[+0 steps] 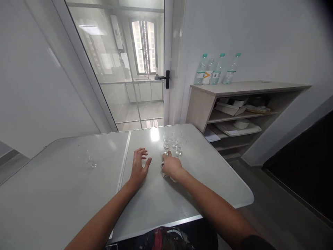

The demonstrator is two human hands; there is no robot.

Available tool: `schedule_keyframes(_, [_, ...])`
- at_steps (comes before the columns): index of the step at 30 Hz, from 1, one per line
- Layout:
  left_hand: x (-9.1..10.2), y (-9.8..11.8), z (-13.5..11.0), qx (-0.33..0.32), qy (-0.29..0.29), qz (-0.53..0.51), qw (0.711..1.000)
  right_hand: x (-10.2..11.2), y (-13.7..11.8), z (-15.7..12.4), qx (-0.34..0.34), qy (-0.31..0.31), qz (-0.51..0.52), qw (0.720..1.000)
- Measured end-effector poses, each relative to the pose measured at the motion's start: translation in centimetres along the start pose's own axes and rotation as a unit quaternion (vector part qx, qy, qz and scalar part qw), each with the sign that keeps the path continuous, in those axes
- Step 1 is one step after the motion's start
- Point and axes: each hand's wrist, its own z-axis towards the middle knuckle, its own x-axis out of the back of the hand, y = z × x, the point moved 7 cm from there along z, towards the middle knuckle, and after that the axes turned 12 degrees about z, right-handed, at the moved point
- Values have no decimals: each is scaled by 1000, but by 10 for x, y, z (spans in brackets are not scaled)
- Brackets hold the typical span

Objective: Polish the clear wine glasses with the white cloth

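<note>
My right hand [172, 166] is closed around a bunched pale cloth [164, 173] on the table. Its fingertips reach the foot of a clear stemmed glass [168, 142]; whether they grip the glass or only touch it, I cannot tell. Just behind stand other clear glasses [179, 151], close together and upright. Left of the cloth, my left hand [139, 165] is held open, fingers curved and thumb apart, with nothing in it. Farther left, another small clear glass [92, 162] is on the table, its outline faint.
A pale seam strip [125, 156] divides the light table [104, 194]. At the right stands a wooden shelf unit [203, 107] with several plastic bottles [216, 71] on top and a box [231, 107] and tray [240, 130] inside. Behind the table is a glass door with a black handle [167, 79].
</note>
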Motion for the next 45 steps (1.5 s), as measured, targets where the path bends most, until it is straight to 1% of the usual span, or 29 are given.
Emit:
schedule_keyframes(7, [1, 0, 1, 1, -5, -2, 1000, 3, 8, 3, -12, 10, 20, 1000])
schedule_keyframes(12, [1, -2, 2, 12, -11, 2, 1000, 8, 7, -2, -28, 2, 22, 999])
schedule_keyframes(18, [2, 1, 3, 12, -15, 3, 1000, 13, 5, -6, -29, 7, 21, 999])
schedule_keyframes(22, [3, 2, 3, 13, -14, 10, 1000, 22, 0, -12, -30, 28, 19, 999])
schedule_keyframes(24, [5, 2, 4, 13, -10, 18, 1000, 28, -5, -18, -33, 52, 22, 998])
schedule_keyframes(26, [6, 2, 5, 11, -9, 26, 1000, 35, -13, -24, -14, 92, 47, 995])
schedule_keyframes(28, [6, 3, 5, 6, -18, 32, 999, 38, -28, -30, 58, 122, 119, 984])
schedule_keyframes(29, [5, 4, 6, 0, -32, 34, 999, 39, -35, -32, 107, 130, 171, 971])
schedule_keyframes(30, [3, 5, 6, -4, -51, 34, 998, 39, -42, -33, 155, 136, 227, 952])
schedule_keyframes(31, [0, 6, 6, -4, -73, 27, 997, 40, -45, -33, 194, 142, 283, 928])
schedule_keyframes(32, [-2, 5, 5, 2, -96, 11, 995, 41, -46, -33, 218, 152, 334, 904])
schedule_keyframes(33, [-5, 4, 5, 17, -119, -15, 993, 41, -43, -30, 224, 168, 378, 883])
schedule_keyframes(35, [-12, -1, 3, 66, -160, -85, 981, 40, -33, -22, 200, 185, 450, 850])
schedule_keyframes(36, [-16, -3, 1, 91, -181, -119, 972, 37, -27, -16, 178, 179, 488, 835])
schedule_keyframes(38, [-22, -5, 0, 121, -211, -161, 956, 29, -19, -6, 135, 143, 570, 797])
schedule_keyframes(40, [-21, -7, 2, 124, -207, -167, 956, 23, -17, 1, 124, 107, 634, 756])
schedule_keyframes(43, [-8, -13, 10, 132, -146, -150, 969, 24, -19, 1, 139, 96, 689, 705])
schedule_keyframes(45, [0, -20, 14, 153, -109, -152, 970, 24, -21, -1, 141, 79, 722, 673])
